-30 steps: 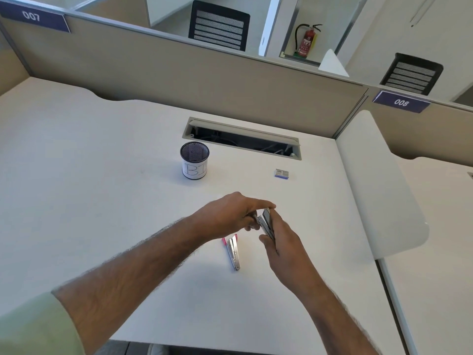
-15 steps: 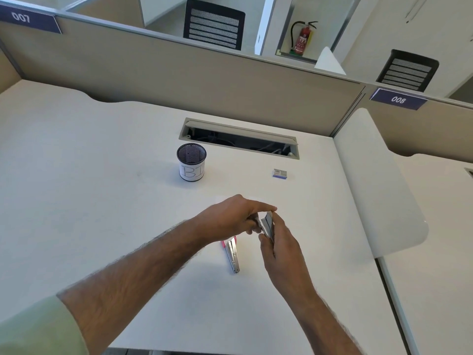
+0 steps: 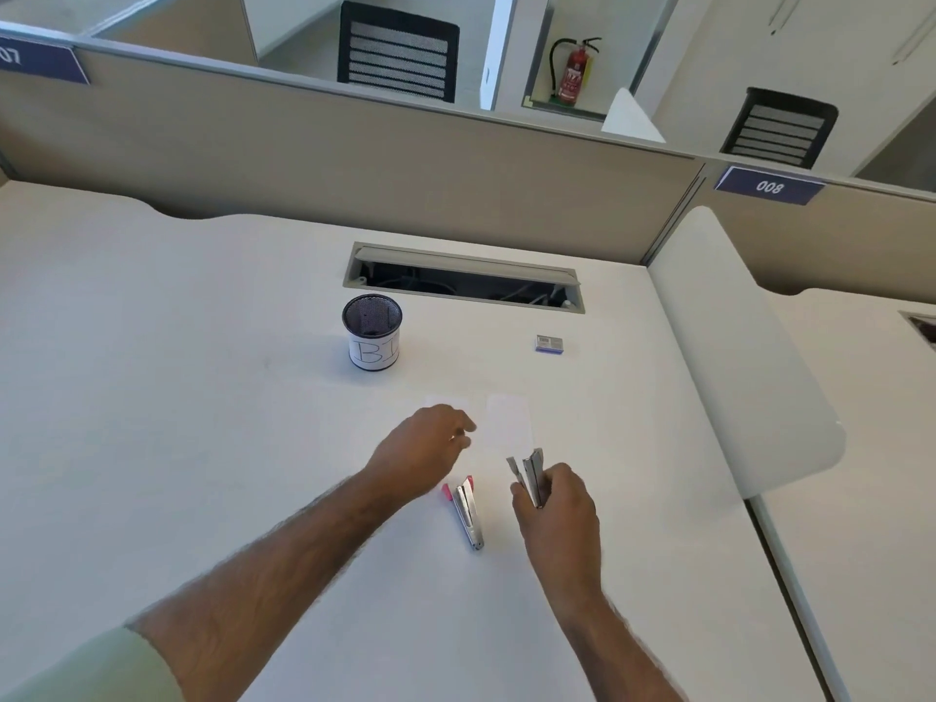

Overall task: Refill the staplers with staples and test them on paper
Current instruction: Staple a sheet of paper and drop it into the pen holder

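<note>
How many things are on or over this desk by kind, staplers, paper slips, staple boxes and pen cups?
Staplers: 2, one lying on the desk, one held in the right hand
Paper slips: 2
Staple boxes: 1
Pen cups: 1
Total: 6

left hand lets go of the stapler

the left hand [image 3: 430,448], which was pinched on the metal stapler [image 3: 532,476] together with the right hand [image 3: 554,509], has drawn away to the left and now hovers with loose fingers over a paper slip [image 3: 445,403]; the stapler sits in the right hand alone, its top sprung apart.
</note>
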### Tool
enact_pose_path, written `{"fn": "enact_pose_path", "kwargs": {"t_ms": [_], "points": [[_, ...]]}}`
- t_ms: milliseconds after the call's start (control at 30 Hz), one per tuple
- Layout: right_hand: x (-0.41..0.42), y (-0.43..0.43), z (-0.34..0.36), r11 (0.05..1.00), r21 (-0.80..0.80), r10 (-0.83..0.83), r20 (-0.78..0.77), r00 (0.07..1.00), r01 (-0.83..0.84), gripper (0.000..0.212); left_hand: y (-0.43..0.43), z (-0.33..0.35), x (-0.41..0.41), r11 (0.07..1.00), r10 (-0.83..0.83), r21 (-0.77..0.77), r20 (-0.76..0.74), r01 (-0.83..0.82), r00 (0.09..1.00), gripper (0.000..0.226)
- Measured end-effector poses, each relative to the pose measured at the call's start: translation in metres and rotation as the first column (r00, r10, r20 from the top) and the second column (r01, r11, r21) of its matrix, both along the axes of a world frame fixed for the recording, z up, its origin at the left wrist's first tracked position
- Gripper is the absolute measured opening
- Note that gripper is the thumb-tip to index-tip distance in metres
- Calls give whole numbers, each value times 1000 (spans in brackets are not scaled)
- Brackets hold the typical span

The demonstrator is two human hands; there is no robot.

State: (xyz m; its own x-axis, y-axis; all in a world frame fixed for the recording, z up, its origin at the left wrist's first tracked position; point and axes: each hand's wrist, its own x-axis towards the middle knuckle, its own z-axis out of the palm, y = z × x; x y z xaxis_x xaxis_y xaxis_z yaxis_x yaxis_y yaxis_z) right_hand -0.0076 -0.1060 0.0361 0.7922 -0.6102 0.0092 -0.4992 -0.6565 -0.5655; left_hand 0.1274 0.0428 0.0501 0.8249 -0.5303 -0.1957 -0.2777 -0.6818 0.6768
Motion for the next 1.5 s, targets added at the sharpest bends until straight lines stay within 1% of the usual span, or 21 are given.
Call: {"fn": "enact_pose_path", "kwargs": {"t_ms": [67,167,333,400,467,533,600,733,867,967,1033,1067,1100,1167,1200,1233,1300,1367,1433,1500], "points": [[2,0,-11,999,6,-38,-43,998,38,27,11,-13,8,998,48,41,36,-50,998,26],[7,0,-23,996,7,-92,-114,989,94,26,22,-31,17,992,102,61,107,-109,989,30],[16,5,-42,991,30,-123,-150,981,129,26,18,-56,19,987,72,124,241,-104,968,57],[17,5,-49,989,54,-128,-149,981,137,26,19,-68,20,975,68,185,291,-126,954,63],[17,1,-54,988,58,-131,-152,980,141,27,24,-82,18,956,114,223,312,-189,943,65],[17,-3,-59,991,39,-122,-162,979,130,29,33,-95,13,937,168,241,328,-254,930,67],[18,-3,-62,994,27,-103,-162,981,108,30,41,-107,9,918,188,273,343,-289,920,68],[21,-9,-69,994,32,-94,-179,979,101,29,44,-125,7,896,188,336,303,-290,934,79],[22,-12,-70,994,48,-89,-175,981,99,29,39,-128,6,882,180,366,319,-296,931,80],[20,-15,-70,996,56,-62,-191,980,74,37,38,-128,5,882,178,366,321,-296,930,78],[19,-16,-69,994,68,-74,-159,984,86,43,39,-128,4,885,181,358,324,-298,928,77],[20,-18,-67,995,53,-79,-115,990,85,42,39,-128,4,885,182,358,325,-298,928,76],[22,-23,-65,997,22,-67,-55,996,68,39,38,-127,4,883,178,364,326,-297,929,76],[37,-38,-63,998,-54,30,53,998,-27,28,37,-127,6,880,177,370,328,-299,928,76],[49,-46,-61,993,-79,95,76,993,-89,26,37,-128,6,880,177,370,326,-298,929,76],[63,-55,-59,983,-89,166,73,983,-159,30,38,-128,6,879,178,374,323,-298,930,76],[89,-70,-56,946,-89,313,10,950,-311,42,40,-129,6,877,172,378,328,-296,929,76],[109,-82,-57,892,-92,433,-103,895,-442,56,40,-129,5,883,176,365,327,-295,929,76],[120,-91,-59,854,-87,487,-219,846,-514,67,39,-129,5,888,177,354,327,-294,928,76],[125,-96,-63,821,-106,507,-319,801,-561,71,39,-129,6,883,170,368,326,-291,930,76]]}}
